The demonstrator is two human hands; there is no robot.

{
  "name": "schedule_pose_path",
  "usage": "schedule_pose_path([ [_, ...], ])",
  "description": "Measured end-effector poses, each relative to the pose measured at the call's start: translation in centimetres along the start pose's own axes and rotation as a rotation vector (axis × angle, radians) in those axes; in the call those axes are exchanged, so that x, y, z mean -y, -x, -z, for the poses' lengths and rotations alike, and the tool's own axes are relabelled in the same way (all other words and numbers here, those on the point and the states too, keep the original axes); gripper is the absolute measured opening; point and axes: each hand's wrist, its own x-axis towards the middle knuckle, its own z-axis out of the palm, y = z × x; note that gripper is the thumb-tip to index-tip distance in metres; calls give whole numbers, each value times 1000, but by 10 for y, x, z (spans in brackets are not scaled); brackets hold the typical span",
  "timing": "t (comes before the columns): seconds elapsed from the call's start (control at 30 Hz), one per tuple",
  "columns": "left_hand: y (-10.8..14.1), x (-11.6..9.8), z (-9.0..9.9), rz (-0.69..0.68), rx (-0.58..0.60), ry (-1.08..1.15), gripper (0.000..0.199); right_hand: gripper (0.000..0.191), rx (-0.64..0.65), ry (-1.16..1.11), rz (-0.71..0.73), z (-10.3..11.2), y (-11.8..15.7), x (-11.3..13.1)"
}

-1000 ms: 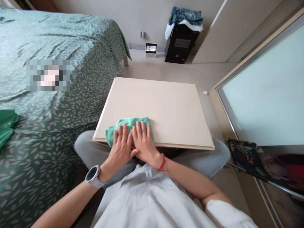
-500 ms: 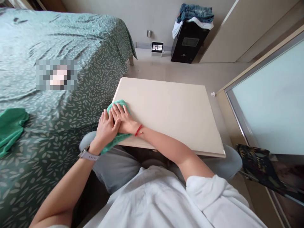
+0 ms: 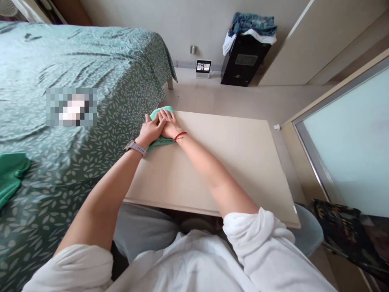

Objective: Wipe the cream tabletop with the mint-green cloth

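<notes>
A folded green cloth (image 3: pixel 163 141) lies at the far left corner of the small cream tabletop (image 3: pixel 231 154). My right hand (image 3: pixel 170 126), with a red string bracelet at the wrist, rests flat on it, fingers stretched toward the far edge. Beside and partly over that hand is my left hand (image 3: pixel 151 130), wearing a watch (image 3: pixel 135 147) with a pale strap. Its thumb side overlaps the back of my right hand, and its palm side is hidden. Both hands press down on the cloth, with the fingers not wrapped around it.
A bed with a leaf-patterned green sheet (image 3: pixel 115 97) stands close along the left, bearing another green cloth (image 3: pixel 12 174) and a blurred-out item. Beyond the table are a small screen (image 3: pixel 203 69) and a black cabinet (image 3: pixel 243 61) topped with clothes. A frosted panel (image 3: pixel 349 134) stands right.
Both hands and the green cloth have slid away from me, from the table's near left part to its far left corner. My arms are more stretched out.
</notes>
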Motion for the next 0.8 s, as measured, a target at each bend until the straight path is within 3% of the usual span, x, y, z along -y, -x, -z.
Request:
schedule_pose_path([
  [0.13, -4, -39, -8, 25, -17, -108, 75, 75, -18, -21, -41, 3, 2, -34],
  [0.37, -21, -107, -40, -141, 14, -146, 74, 68, -106, 54, -161, 17, 33, -108],
  [0.57, -24, -181, -75, -270, 50, -119, 73, 56, -153, 150, -291, 34, 78, -179],
  [0.8, -6, -268, -111, -449, 86, -98, 68, 56, -201, 193, -470, 58, 150, -254],
])
